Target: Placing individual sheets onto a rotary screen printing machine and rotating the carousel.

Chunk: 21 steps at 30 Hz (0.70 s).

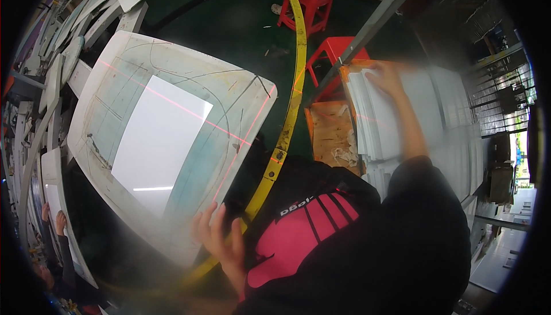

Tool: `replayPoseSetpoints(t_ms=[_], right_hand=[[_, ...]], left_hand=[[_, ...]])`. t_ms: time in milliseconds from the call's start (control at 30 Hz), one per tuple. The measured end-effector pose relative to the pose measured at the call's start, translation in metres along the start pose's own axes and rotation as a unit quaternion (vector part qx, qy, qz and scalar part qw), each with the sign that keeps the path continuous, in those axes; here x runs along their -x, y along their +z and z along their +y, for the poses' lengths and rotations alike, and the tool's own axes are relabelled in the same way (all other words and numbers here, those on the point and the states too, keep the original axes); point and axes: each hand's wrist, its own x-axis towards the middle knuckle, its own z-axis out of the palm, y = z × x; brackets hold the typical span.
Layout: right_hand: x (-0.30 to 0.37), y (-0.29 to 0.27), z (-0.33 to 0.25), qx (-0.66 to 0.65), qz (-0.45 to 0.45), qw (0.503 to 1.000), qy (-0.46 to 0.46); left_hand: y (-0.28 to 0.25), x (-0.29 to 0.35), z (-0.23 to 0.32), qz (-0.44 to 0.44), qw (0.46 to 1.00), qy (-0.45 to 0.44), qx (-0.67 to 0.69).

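Left hand (pixel 221 237) rests unclenched on the white board's (pixel 166 137) edge; right hand (pixel 385 77) lies flat, gripless, on stacked white sheets (pixel 442 114).

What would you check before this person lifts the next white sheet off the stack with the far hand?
1. Right hand on the stack of white sheets: ok, it rests on the top near the far corner, though blurred.
2. Grip on a single sheet: cannot tell, the fingers are smeared by motion.
3. Left hand steadying the white work board: ok, the fingers lie on its near edge.
4. White sheet already on the board: ok, it lies flat inside the drawn outlines.
5. Red laser lines on the board: ok, they cross near the sheet's right side.
6. Yellow curved rail between board and stack: ok, nothing lies on it.
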Motion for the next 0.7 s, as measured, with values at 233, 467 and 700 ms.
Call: replayPoseSetpoints(t_ms=[233,467,700], right_hand=[[0.006,-0.006,-0.023,0.066,0.02,0.998,-0.003],[0.007,-0.012,-0.029,0.072,0.051,0.996,-0.004],[-0.009,-0.04,-0.012,-0.149,0.0,0.989,-0.025]], left_hand=[[-0.003,-0.003,-0.001,0.005,1.0,0.0,-0.014],[0.0,-0.003,0.001,-0.001,1.0,-0.001,0.001],[0.006,-0.01,0.005,-0.017,1.0,0.008,0.015]])
